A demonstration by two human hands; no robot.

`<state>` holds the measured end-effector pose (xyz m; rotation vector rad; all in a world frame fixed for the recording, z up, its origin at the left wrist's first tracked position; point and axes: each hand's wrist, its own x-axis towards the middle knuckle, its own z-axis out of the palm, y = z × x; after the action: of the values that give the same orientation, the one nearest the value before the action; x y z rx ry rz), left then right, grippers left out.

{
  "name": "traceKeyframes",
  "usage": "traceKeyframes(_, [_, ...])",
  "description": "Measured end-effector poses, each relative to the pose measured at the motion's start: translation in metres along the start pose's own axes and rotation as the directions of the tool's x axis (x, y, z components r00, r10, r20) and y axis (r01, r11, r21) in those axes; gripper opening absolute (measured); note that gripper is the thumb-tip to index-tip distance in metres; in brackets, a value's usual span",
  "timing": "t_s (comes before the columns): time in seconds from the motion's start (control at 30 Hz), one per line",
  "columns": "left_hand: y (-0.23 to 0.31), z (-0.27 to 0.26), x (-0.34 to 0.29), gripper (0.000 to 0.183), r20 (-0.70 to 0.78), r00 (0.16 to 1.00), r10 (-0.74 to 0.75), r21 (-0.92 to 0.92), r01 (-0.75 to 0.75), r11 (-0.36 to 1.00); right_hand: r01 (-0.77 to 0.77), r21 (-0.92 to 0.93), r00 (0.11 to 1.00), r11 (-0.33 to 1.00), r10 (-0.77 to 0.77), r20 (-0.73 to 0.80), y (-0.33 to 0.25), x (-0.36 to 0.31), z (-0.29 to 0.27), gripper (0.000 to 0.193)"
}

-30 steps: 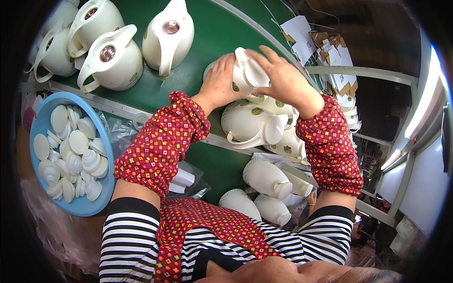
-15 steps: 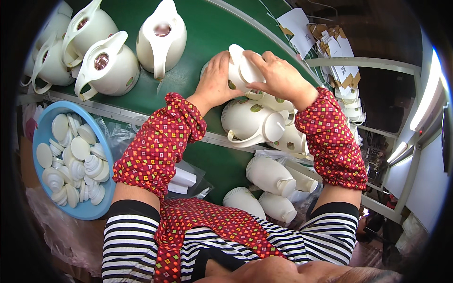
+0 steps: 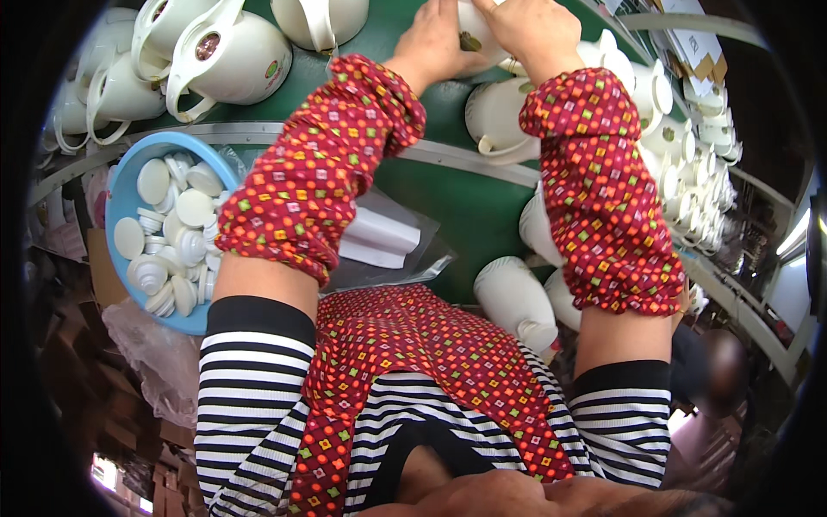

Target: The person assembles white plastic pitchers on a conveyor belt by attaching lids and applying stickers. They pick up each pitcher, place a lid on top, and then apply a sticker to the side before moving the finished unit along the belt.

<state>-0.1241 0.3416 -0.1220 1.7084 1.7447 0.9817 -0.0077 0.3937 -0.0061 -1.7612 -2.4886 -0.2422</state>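
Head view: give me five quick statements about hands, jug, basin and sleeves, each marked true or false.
1. The left hand and right hand are both on one white jug. True.
2. The blue basin holds bottles. False: it holds white stoppers.
3. Both sleeve covers are plain grey. False: they are red and patterned.
4. A clear plastic bag lies between the sleeve covers. True.
5. The blue basin is on the person's right. False: on the left.
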Motion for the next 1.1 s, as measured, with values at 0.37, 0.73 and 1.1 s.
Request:
traceKeyframes(0.37, [-0.036, -0.098, -0.266, 0.042, 0.281, 0.948, -0.150, -0.103, 0.185, 0.977, -0.022, 0.335, 0.916, 0.942, -0.115, 0.384, 0.075, -0.244, -0.105, 0.049])
traceKeyframes(0.73, [-0.025, -0.101, -0.360, 0.070, 0.181, 0.982, -0.055, 0.258, 0.007, 0.966, -0.574, 0.589, 0.732, 0.569, 0.033, 0.681, 0.026, -0.449, -0.101, 0.038])
traceKeyframes(1.1, [-0.057, -0.125, -0.330, 0.030, 0.189, 0.930, 0.316, 0.289, -0.360, 0.887, -0.796, 0.279, 0.396, -0.537, -0.114, 0.911, -0.058, -0.386, 0.075, 0.056])
